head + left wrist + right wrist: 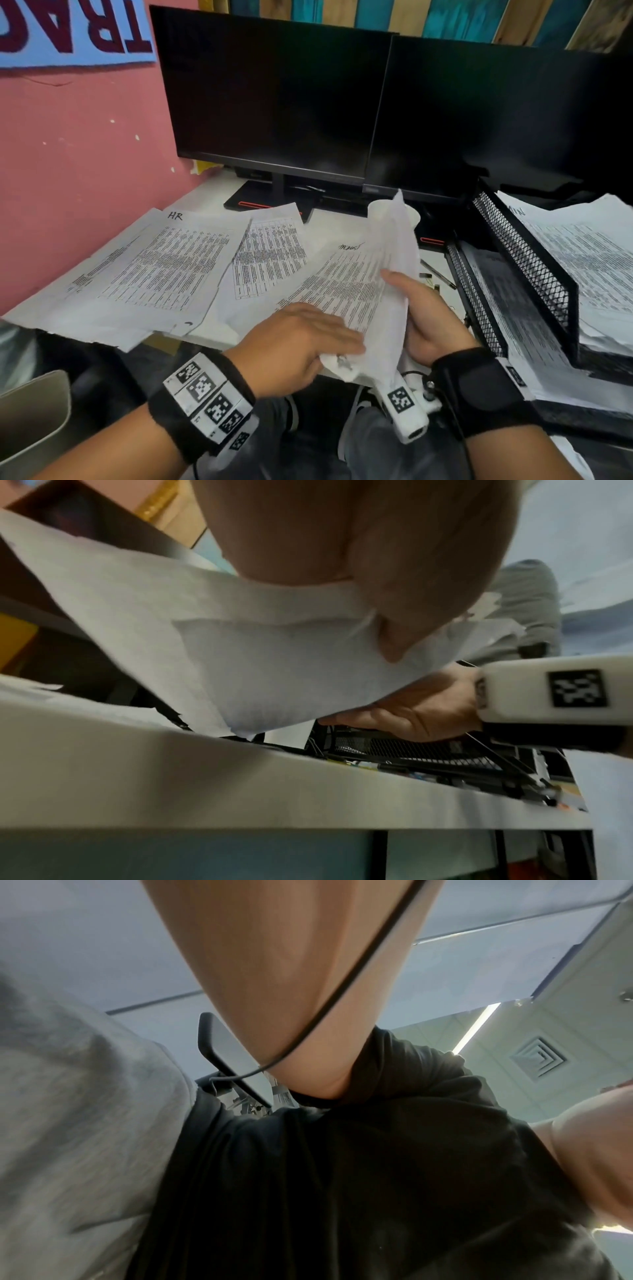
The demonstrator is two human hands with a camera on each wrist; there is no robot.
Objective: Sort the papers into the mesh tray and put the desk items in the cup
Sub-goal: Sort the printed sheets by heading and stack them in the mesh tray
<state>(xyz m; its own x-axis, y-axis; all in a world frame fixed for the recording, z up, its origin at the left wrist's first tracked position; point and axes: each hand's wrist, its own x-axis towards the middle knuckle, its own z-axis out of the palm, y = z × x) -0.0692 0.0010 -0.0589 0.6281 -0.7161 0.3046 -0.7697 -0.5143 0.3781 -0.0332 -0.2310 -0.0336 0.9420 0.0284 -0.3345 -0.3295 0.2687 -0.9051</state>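
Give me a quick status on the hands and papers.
Both hands, left and right, hold one curled sheet. More papers loose on desk. Mesh tray at right, partly filled. Pens beside it.

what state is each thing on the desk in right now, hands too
left hand: grips the lifted sheet's near end
right hand: holds the same sheet from the right
lifted sheet: raised off the desk, curled upward
HR sheet: flat on the desk, face up
mesh tray: already holding papers on both levels
monitors: screens dark
pen: lying on the desk, not in a cup
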